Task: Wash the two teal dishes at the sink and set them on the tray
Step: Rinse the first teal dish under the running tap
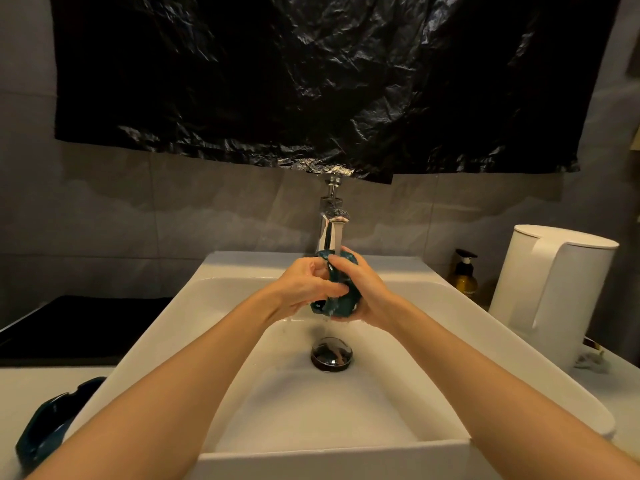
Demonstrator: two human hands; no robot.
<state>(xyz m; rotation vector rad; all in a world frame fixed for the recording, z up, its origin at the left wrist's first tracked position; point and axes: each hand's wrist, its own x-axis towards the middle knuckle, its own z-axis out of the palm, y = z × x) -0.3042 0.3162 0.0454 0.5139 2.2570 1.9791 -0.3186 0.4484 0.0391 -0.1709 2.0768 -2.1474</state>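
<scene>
Over the white sink [194, 327] I hold a small teal dish [337, 299] upright under the running chrome tap [330, 223]. My right hand [360, 289] grips it from the right, fingers curled over its top edge. My left hand [308, 285] holds it from the left, with the thumb across its face. Water runs off the dish toward the black drain plug [331, 353]. A second teal dish [45, 431] lies on the white counter at the lower left, partly hidden behind my left forearm.
A dark tray [69, 327] sits on the counter left of the sink. To the right stand a white kettle [550, 292] and an amber pump bottle [465, 273]. Black plastic sheeting [311, 81] covers the wall above the tap.
</scene>
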